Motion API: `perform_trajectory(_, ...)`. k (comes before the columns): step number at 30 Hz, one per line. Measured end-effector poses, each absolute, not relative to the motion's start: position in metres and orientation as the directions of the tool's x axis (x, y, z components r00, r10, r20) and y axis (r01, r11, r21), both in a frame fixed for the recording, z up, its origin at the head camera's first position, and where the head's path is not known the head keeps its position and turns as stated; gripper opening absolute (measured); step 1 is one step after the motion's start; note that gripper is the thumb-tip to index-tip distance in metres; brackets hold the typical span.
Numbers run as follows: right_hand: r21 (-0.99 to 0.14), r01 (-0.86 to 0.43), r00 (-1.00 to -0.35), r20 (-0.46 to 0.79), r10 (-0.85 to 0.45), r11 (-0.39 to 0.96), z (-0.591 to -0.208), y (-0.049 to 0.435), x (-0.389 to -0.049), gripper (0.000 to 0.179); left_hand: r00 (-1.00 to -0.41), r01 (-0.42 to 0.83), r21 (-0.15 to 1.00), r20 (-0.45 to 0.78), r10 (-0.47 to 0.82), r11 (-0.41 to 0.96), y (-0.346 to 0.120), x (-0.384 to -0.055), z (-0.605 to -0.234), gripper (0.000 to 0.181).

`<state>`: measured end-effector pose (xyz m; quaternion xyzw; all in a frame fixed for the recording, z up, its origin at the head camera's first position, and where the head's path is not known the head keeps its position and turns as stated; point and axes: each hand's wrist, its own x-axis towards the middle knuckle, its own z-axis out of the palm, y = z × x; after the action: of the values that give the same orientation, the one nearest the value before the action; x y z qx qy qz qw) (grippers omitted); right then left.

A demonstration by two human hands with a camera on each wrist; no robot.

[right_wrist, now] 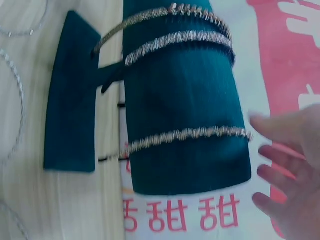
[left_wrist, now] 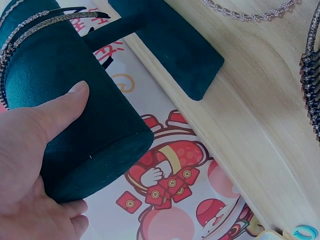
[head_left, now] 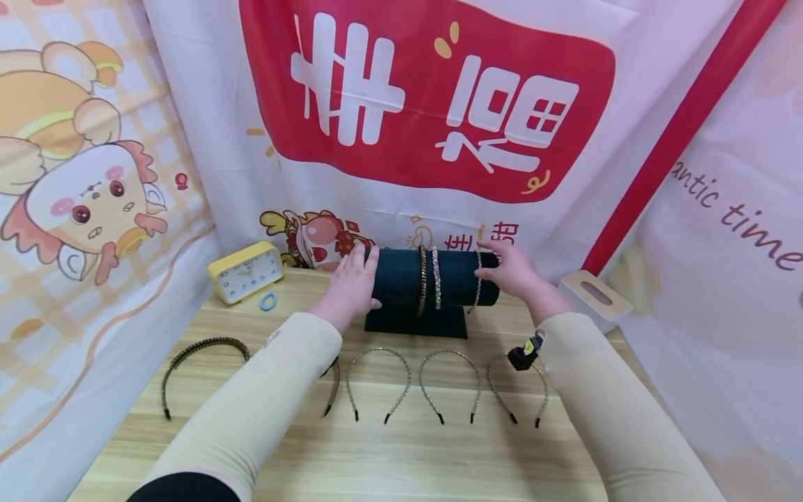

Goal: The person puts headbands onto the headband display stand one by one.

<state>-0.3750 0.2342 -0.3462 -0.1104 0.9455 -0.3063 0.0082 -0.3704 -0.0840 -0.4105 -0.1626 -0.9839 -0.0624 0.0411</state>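
Observation:
A dark green velvet headband stand point(head_left: 398, 275), a horizontal cylinder on a flat base, stands at the back of the table. My left hand point(head_left: 353, 284) grips its left end, the thumb point(left_wrist: 70, 105) in front and fingers behind. Three headbands sit round the cylinder: a gold one point(head_left: 423, 286) and a sparkly silver one point(head_left: 437, 282) near the middle, and a thin beaded one point(right_wrist: 185, 134) towards the right end. Beside that end is my right hand point(right_wrist: 295, 165), fingers spread; in the right wrist view its thumb is close to the thin headband, contact unclear.
In front lie a dark braided headband point(head_left: 207, 343), one partly behind the left sleeve point(head_left: 335, 390), and thin ones point(head_left: 378, 350) in a row. A yellow clock point(head_left: 246, 272) and blue ring point(head_left: 268, 302) are left; a tissue box point(head_left: 596, 296) is right. Printed cloth hangs behind.

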Motion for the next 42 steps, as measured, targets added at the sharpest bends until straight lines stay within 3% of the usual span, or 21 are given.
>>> perform_trajectory(3, -0.518, -0.275, -0.95, 0.017, -0.312, 0.81, -0.354, 0.242, -0.377, 0.076, -0.942, 0.328, 0.105, 0.106, 0.317, 0.939, -0.083, -0.37, -0.411, 0.112)
perform_trajectory(8, -0.462, -0.345, -0.927, 0.033, -0.373, 0.817, -0.369, 0.251, -0.381, 0.078, -0.939, 0.337, 0.091, 0.107, 0.327, 0.937, -0.083, -0.371, -0.411, 0.113)
perform_trajectory(42, -0.374, -0.391, -0.921, 0.16, -0.356, 0.841, -0.383, 0.206, -0.386, 0.076, -0.948, 0.314, 0.083, 0.079, 0.308, 0.946, -0.082, -0.37, -0.406, 0.112)
